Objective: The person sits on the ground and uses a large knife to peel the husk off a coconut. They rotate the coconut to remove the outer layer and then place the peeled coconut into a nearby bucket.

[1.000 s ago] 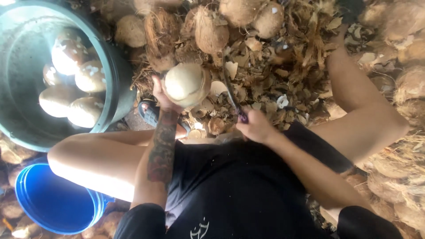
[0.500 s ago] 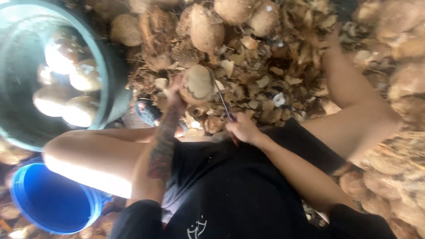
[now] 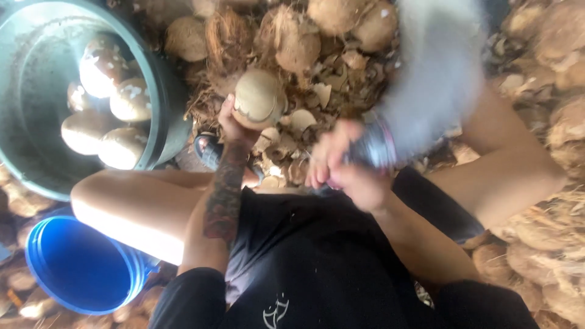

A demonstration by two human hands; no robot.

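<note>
1. Left hand (image 3: 234, 125): fingers curled up from below, cupping a half-peeled coconut (image 3: 259, 100), brown shell showing in a patch over the pale flesh; held up over the heap of shell scraps (image 3: 304, 128), just right of the dark tub.
2. Right hand (image 3: 341, 164): fingers closed round the handle of a knife (image 3: 420, 85), mid-swing; blade only a pale streak of blur running up and right, so edge and exact grip cannot be made out.
3. For a clean cut, judging from the pose: keep the left fingertips low, behind the nut and away from the brown patch; turn the remaining shell toward the blade; strike shallow and glancing, away from the wrist and the bare knee (image 3: 122, 201).
4. Worth minding: scraps underfoot and a rounded, probably slippery nut, so a firm cup rather than a pinch.
5. Around: dark tub (image 3: 36, 91) at far left holding several peeled pale coconuts; blue bucket (image 3: 85, 268) at near left; unpeeled husky coconuts (image 3: 298, 42) piled at the far side and along the right.
6. Against half a second ago: knife then low and sharp in outline, slanting between the hands near the scraps; now raised and smeared with speed.
7. Nut rolled in the palm, more brown shell facing up than a second ago, when the pale side showed.
</note>
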